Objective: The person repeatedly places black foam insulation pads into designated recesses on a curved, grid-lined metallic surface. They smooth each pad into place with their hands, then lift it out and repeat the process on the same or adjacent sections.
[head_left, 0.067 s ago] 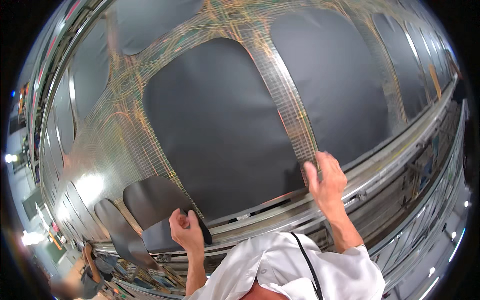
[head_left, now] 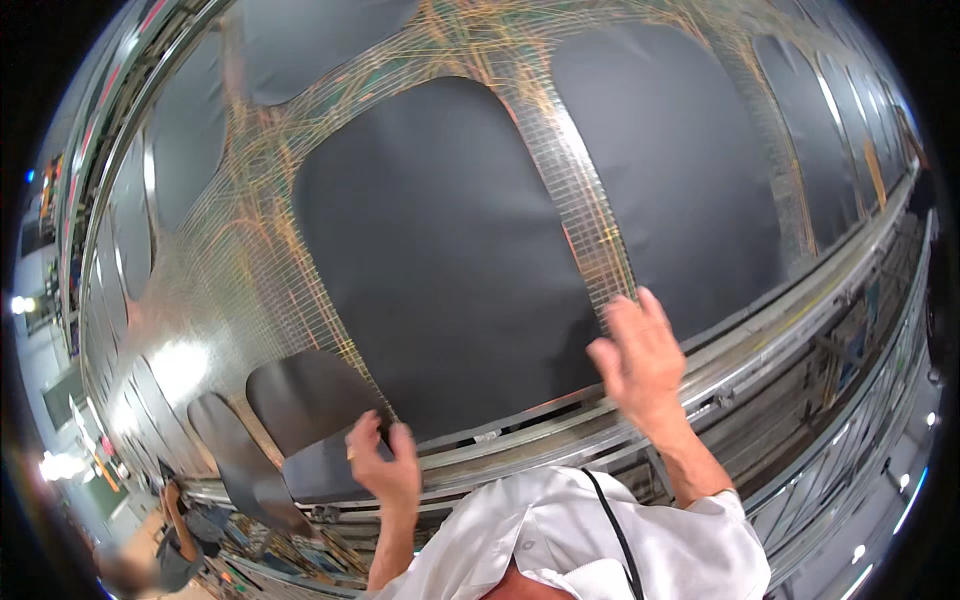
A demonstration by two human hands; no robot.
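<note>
A large black sheet with a rounded top lies flat on a shiny metal surface covered in fine grid lines. My left hand is curled at the sheet's lower left corner, its fingertips pinching the edge. My right hand is open with fingers spread. It hovers at the sheet's lower right corner, over the gridded strip between this sheet and another black sheet to the right. The right hand is blurred.
More black sheets cover the surface at the top left and far right. Smaller dark curved pieces lie left of my left hand. A metal rail edges the surface. Another person stands at the lower left.
My right hand has shifted slightly at the sheet's corner and now shows motion blur. My left hand stays at the lower left corner.
</note>
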